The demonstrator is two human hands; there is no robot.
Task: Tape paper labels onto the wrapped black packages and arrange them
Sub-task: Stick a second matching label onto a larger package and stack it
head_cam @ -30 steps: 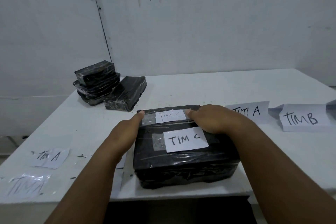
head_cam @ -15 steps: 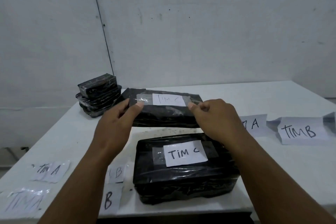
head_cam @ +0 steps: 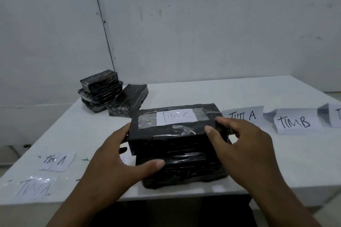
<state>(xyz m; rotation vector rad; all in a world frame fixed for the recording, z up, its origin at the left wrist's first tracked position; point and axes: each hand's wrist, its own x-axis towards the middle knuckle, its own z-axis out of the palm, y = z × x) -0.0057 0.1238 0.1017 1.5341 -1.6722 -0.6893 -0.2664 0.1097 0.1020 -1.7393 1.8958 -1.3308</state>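
Observation:
A black wrapped package (head_cam: 166,134) with a taped white label reading "TIM C" (head_cam: 176,117) lies on top of a second black package (head_cam: 184,169) near the table's front edge. My left hand (head_cam: 118,160) holds the stack's left side, fingers on the upper package's end and thumb on the lower one's front. My right hand (head_cam: 243,145) grips the upper package's right end, thumb on its front face. The lower package's label is hidden under the upper one.
A stack of unlabeled black packages (head_cam: 100,92) and one leaning package (head_cam: 129,99) sit at the back left of the white table (head_cam: 203,90). Folded paper signs "TIM A" (head_cam: 242,115) and "TIM B" (head_cam: 295,122) stand at right. Loose taped labels (head_cam: 55,160) lie at front left.
Both hands carried the labeled package back from the table's middle and set it on top of the other "TIM C" package, covering that one's label.

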